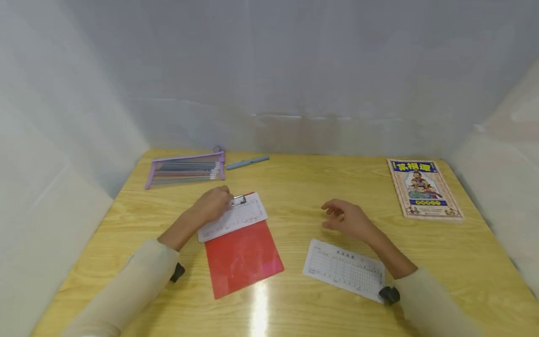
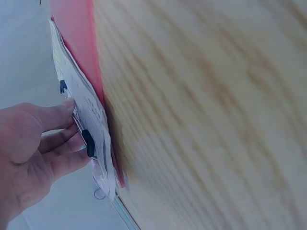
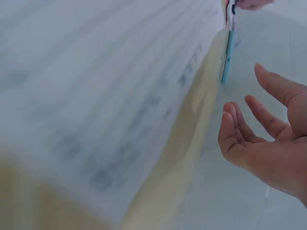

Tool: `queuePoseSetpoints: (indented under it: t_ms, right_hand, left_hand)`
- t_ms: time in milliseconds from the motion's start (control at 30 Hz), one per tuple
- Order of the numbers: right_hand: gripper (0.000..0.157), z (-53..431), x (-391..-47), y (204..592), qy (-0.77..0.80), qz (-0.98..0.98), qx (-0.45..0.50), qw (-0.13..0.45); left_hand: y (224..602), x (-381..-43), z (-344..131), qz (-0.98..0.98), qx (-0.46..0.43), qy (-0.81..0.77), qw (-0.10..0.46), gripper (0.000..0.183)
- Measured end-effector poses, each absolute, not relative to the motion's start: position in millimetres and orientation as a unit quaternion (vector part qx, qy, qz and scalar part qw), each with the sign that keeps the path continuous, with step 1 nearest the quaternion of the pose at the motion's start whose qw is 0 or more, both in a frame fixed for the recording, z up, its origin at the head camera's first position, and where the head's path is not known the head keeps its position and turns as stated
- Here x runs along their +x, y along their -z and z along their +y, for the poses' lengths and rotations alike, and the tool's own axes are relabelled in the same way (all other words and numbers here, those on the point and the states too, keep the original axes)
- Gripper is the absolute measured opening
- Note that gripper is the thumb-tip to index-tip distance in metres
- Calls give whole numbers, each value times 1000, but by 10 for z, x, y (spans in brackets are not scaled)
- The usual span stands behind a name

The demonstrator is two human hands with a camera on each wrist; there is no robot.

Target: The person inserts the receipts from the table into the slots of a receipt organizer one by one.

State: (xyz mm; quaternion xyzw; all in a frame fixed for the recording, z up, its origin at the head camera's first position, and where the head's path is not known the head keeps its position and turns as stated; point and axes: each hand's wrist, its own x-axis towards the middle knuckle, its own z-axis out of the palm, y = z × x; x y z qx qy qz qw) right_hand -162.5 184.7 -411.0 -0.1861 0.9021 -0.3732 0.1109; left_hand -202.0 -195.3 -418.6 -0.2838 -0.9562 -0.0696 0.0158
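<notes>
A red clipboard (image 1: 244, 260) lies left of centre on the table, with a stack of printed forms (image 1: 248, 214) under its metal clip (image 1: 238, 201). My left hand (image 1: 214, 204) is at the clip; in the left wrist view its thumb and fingers pinch the clip's wire lever between two black ends. My right hand (image 1: 347, 220) hovers with loosely bent fingers and nothing in them, just beyond a loose printed form (image 1: 345, 269). That form lies flat on the table, and up close it fills much of the right wrist view.
Behind the clipboard lie a purple-edged mesh pouch (image 1: 187, 169) holding several pencils and a blue pen (image 1: 247, 162). A comic-style book (image 1: 425, 189) rests at the far right of the wood-grain table (image 1: 303, 187). Pale sheeting (image 1: 294, 70) surrounds the back and sides.
</notes>
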Motion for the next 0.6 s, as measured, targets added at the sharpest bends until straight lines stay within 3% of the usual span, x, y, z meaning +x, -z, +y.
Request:
queuePoseSetpoints:
  t_ms: [367,600]
  right_hand:
    - [36,2485,-1157,4152,331,918,-169,141]
    - [39,2669,-943,4184,281,936,-142,160]
  left_hand:
    - [4175,-2021,-1956,-960,-267,89,3,10]
    - [4181,-2032,-1968,-958,-272,86,-2,10]
